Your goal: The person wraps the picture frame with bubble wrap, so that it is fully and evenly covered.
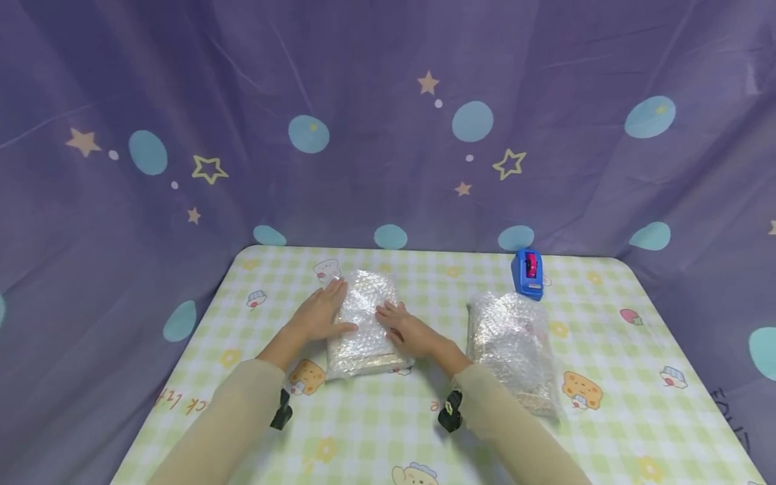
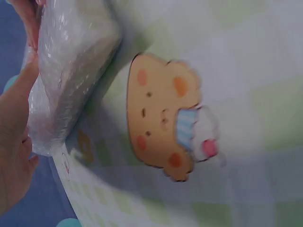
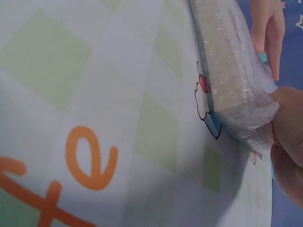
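Note:
A flat block-shaped package wrapped in bubble wrap [image 1: 366,337] lies left of the table's middle, between both hands. My left hand [image 1: 316,315] rests along its left side, fingers straight and pointing away, thumb reaching over the top. From the right, my right hand [image 1: 412,331] presses the wrap with extended fingers spread over the top face. The left wrist view shows the left hand [image 2: 14,123] against the package's side [image 2: 78,52]. In the right wrist view, the right hand [image 3: 289,127] touches bunched wrap [image 3: 251,118] at the package's end, and a pale block shows through the film.
A second bubble-wrapped package [image 1: 509,343] lies to the right, beside the right forearm. Behind it stands a blue tape dispenser [image 1: 529,276] with a red core. The table has a green checked cloth [image 1: 358,431]; a purple curtain [image 1: 376,182] hangs behind.

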Demonstrator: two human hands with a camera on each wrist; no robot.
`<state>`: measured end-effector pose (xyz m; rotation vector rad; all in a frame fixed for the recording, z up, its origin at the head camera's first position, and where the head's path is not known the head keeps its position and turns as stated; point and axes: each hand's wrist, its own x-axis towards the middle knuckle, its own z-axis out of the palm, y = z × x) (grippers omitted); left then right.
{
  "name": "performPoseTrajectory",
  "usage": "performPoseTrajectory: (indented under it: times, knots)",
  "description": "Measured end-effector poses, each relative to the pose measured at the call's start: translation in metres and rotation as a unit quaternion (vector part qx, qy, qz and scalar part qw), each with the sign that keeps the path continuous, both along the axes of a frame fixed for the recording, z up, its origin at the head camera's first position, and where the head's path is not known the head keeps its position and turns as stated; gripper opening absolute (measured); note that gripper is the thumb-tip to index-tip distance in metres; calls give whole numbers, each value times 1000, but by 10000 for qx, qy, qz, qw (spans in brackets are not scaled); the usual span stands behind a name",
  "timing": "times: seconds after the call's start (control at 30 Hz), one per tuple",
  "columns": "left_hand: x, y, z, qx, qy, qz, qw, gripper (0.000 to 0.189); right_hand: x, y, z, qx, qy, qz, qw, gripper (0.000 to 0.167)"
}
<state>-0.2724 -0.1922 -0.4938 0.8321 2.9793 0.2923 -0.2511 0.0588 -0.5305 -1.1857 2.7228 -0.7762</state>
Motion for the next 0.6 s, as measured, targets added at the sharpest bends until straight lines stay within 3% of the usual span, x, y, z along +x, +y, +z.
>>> performPoseTrajectory:
  times: [0.17,0.37,0.6]
  knots:
    - [-15,3,0,-263,-262,-158,9992,103,-1,1,0,55,36,10,10000,48]
    - [-21,5,-2,-558,-658,-158,9961,122,-3,1,1,73,97,51,9999,48]
    - [-21,9,-10,-831,-522,-124,9951,139,-2,2,0,29,-8,26,10000,48]
